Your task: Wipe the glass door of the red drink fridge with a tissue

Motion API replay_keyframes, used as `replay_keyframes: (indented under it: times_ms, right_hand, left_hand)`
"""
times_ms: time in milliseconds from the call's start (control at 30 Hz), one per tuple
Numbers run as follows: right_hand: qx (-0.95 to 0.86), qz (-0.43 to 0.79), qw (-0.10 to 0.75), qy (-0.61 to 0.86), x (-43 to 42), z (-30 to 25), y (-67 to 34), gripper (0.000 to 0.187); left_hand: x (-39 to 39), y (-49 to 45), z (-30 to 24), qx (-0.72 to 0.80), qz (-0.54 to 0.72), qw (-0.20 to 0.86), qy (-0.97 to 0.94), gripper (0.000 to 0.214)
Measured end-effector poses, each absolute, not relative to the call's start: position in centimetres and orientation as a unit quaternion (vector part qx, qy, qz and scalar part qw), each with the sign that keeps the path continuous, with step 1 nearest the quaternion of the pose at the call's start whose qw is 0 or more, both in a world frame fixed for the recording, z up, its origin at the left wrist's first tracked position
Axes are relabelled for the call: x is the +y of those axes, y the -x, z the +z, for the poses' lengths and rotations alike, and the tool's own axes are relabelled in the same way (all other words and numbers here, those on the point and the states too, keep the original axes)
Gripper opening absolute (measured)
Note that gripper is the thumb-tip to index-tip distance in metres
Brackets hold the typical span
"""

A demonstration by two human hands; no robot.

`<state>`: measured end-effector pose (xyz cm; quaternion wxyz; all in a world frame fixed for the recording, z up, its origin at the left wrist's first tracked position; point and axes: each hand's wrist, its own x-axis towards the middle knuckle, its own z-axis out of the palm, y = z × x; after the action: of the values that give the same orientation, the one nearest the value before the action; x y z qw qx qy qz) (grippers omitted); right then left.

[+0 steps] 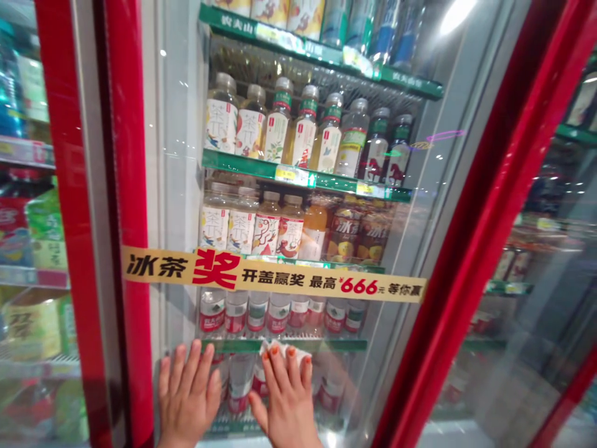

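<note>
A crumpled white cloth (284,350) is pressed against the glass door (175,155) of a red-framed drinks cooler (128,186), beneath the spread, open fingers of the right hand (284,401). The left hand (186,398) is laid flat and open on the glass beside it, holding nothing, below a yellow printed banner (275,274). Rows of plastic tea bottles (280,130) are shelved behind.

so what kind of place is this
Most likely a shop, perhaps a convenience store or supermarket: a red-framed glass-door cooler holds rows of bottled tea, the shelf edges carry price tags, and a yellow promo banner runs across the door.
</note>
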<state>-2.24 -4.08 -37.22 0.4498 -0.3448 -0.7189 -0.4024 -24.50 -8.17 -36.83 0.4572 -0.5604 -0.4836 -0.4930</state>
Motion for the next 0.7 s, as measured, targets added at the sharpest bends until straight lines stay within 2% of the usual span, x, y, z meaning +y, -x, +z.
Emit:
replay_keyframes:
  times_ms: [67, 133, 233, 300, 400, 467, 533, 567, 633, 700]
  right_hand:
    - [-0.717, -0.417, 0.443, 0.341, -3.8, -38.4, -1.2, 0.075]
    - [-0.681, -0.391, 0.472, 0.4, -2.5, -37.7, -5.5, 0.084]
    - [-0.598, -0.288, 0.552, 0.504, -0.1, -34.5, -8.6, 0.081]
    - [-0.575, -0.247, 0.576, 0.525, 0.6, -32.9, -7.0, 0.08]
    - [-0.653, -0.332, 0.512, 0.448, -0.8, -33.7, -1.6, 0.083]
    - [-0.713, -0.393, 0.455, 0.36, -2.7, -36.2, 1.0, 0.072]
    - [-0.743, -0.419, 0.432, 0.292, -4.1, -38.9, 1.1, 0.06]
    - [-0.748, -0.424, 0.431, 0.274, -4.4, -39.9, 0.1, 0.059]
    - [-0.739, -0.432, 0.437, 0.275, -3.9, -40.4, -3.2, 0.071]
    - [-0.707, -0.404, 0.466, 0.347, -2.3, -38.7, -7.1, 0.082]
  left_hand:
    - [-8.1, 24.6, -37.1, -0.484, -0.49, 0.462, 0.559, 0.082]
    - [-8.0, 24.8, -37.3, -0.484, -0.474, 0.475, 0.562, 0.084]
    - [-7.9, 24.9, -37.3, -0.486, -0.467, 0.479, 0.563, 0.085]
    - [-8.0, 24.7, -37.1, -0.489, -0.474, 0.474, 0.559, 0.085]
    - [-8.1, 24.5, -37.0, -0.493, -0.473, 0.472, 0.557, 0.086]
    - [-8.1, 24.5, -37.0, -0.494, -0.471, 0.474, 0.556, 0.086]
    - [-8.1, 24.6, -37.0, -0.494, -0.468, 0.478, 0.555, 0.086]
    - [-8.1, 24.7, -37.1, -0.494, -0.467, 0.479, 0.556, 0.086]
    - [-8.1, 24.8, -37.2, -0.494, -0.467, 0.479, 0.556, 0.086]
    - [-7.9, 24.8, -37.4, -0.493, -0.47, 0.478, 0.555, 0.086]
